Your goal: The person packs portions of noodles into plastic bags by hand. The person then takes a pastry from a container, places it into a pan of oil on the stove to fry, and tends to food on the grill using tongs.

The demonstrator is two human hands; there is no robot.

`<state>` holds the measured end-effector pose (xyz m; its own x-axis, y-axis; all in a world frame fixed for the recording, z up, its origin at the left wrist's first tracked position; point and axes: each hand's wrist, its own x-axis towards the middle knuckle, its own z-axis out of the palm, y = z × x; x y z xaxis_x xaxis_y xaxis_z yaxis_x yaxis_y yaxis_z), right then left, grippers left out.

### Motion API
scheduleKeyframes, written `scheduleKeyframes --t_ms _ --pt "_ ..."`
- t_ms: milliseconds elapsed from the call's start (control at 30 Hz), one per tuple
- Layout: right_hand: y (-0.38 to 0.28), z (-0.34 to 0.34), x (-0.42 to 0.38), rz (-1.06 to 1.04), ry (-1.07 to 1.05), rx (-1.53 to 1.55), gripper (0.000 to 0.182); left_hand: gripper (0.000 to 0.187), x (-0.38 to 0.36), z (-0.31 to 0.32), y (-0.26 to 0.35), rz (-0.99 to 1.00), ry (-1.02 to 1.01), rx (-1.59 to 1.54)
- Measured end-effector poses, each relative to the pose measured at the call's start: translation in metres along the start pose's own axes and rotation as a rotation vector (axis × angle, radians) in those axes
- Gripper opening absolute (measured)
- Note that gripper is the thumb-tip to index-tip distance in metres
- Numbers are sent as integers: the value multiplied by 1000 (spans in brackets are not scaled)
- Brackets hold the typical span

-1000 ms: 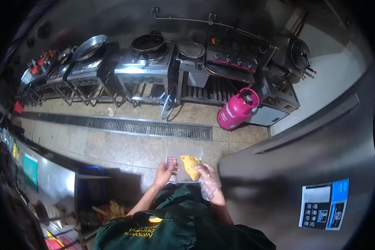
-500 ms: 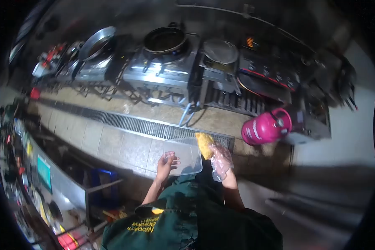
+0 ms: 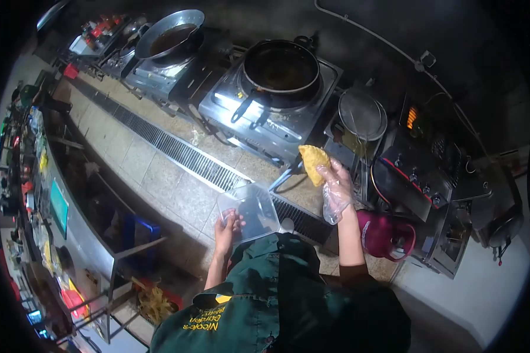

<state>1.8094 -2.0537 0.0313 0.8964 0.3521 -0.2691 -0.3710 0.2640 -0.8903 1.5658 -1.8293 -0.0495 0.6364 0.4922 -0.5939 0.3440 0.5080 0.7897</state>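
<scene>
Stove [image 3: 282, 130] nearer now, pastry [image 3: 314, 165] farther from container [image 3: 251, 213]

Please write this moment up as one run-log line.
left hand: grips container | right hand: plastic-covered, grips pastry, apart from container | ahead: pan on stove | at right: pink cylinder

The steel worktop [image 3: 87, 235] is running along the left side and is carrying a teal board [image 3: 59, 203] plus assorted items [image 3: 43, 159], too small to identify. The central stove [image 3: 277, 125] is supporting a black pan [image 3: 281, 67]; the stove to its left [image 3: 159, 73] is supporting a metal wok [image 3: 172, 38]. The tiled floor [image 3: 168, 179], which a slatted drain grate [image 3: 182, 154] is crossing, is bearing a gas cylinder [image 3: 384, 235].
</scene>
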Motion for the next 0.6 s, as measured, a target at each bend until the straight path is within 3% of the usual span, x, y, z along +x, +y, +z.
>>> scheduleKeyframes --t_ms 133,200,267,333,400,467,567,600 --pt "-3 34 47 94 169 -58 38 35 72 -10 30 8 5 31" --pt "18 44 75 68 113 58 38 35 109 -4 57 -29 -15 85" --pt "22 72 91 123 137 67 41 36 142 -3 84 4 -156 130" --pt "9 110 98 192 288 -19 44 37 170 -1 117 -32 -263 177" --pt "9 119 117 118 103 -36 48 34 199 5 143 -57 -319 230" --pt "-7 134 131 103 6 -100 40 32 226 10 156 -84 -382 273" --pt "-4 139 154 160 50 -204 40 32 256 11 162 -136 -486 299" --pt "-9 139 161 131 108 -458 51 32 261 12 162 -163 -499 298"
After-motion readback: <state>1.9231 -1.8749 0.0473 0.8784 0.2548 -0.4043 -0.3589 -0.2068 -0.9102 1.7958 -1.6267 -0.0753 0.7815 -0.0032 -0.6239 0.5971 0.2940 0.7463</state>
